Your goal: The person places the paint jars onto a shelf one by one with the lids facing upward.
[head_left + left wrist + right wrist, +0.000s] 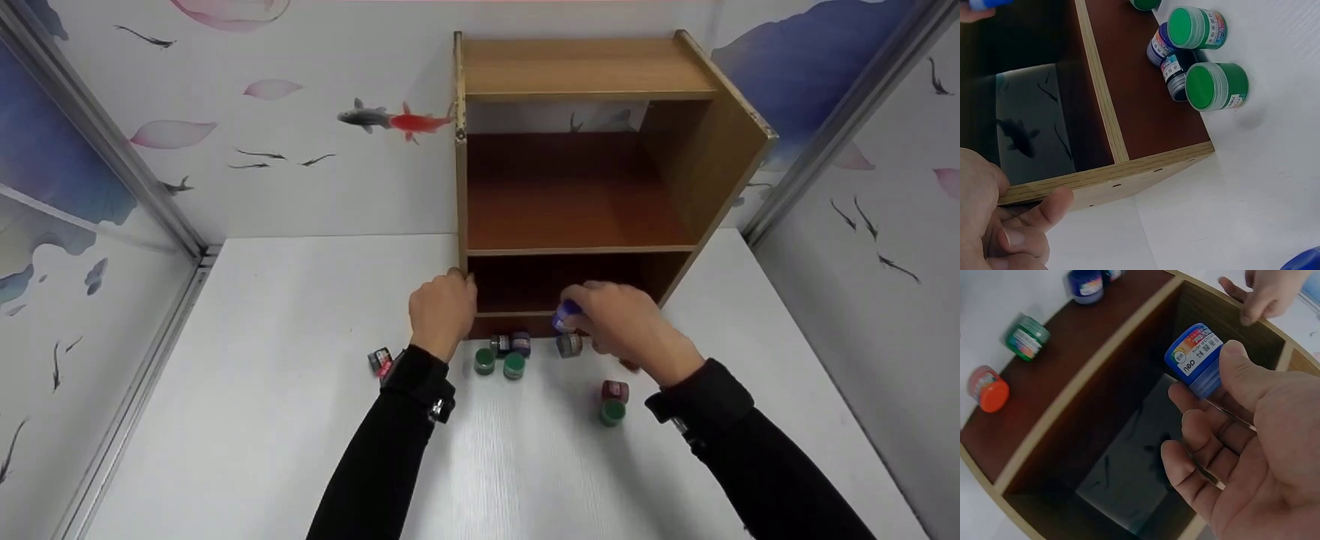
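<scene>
My right hand (630, 326) pinches a small blue paint jar (1193, 357) between thumb and forefinger, in front of the bottom compartment of a wooden shelf unit (585, 67). Its other fingers (1179, 464) are loosely bent in the right wrist view. My left hand (441, 311) grips the front edge of the unit's left side panel (1081, 180), low down. Below that compartment, several more paint jars lie on the white table, among them a green jar (1233, 84), a black jar (1176, 73) and an orange-red jar (991, 391).
A red jar (615, 390) and a green jar (612, 412) lie closer to me on the right. Left of the unit, a black-labelled jar (380, 358) is partly behind my left wrist. White patterned walls (337, 180) with metal corner rails (161, 180) enclose the table (285, 315).
</scene>
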### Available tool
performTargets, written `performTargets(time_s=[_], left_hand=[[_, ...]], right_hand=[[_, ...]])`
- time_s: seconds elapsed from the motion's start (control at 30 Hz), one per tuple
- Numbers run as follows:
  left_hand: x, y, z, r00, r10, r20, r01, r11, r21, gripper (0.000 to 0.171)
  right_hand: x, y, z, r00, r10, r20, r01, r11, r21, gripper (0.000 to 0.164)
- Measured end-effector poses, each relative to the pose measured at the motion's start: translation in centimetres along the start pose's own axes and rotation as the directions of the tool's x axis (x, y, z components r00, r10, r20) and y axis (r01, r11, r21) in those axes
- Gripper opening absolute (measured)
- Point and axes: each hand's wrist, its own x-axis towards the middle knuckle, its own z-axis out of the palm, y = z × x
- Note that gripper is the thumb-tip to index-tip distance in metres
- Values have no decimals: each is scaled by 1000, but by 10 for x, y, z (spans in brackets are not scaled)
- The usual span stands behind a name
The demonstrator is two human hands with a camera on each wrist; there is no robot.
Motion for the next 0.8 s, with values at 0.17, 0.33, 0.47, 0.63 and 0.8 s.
performTargets(time_s=[0.17,0.33,0.47,0.63,0.8], left_hand=[[0,0,1,1000,5,-13,-5,1000,6,41],[-1,0,2,999,23,-44,-22,999,24,41],[-1,-1,0,999,10,-40,-9,1000,10,41],[-1,-2,0,999,6,-54,-6,1000,4,40],[-2,0,3,997,15,-81,-16,1000,-2,37]], right_hand=[[8,-7,-24,1000,8,-3,-8,1000,-1,37],[19,-15,-46,1000,12,-5,-12,1000,16,40],[32,-22,-59,1000,-9,-29,10,1000,25,40],[49,-28,-68,998,-33,-53,34,999,20,39],[65,-31,-69,996,-26,-84,29,999,36,39]])
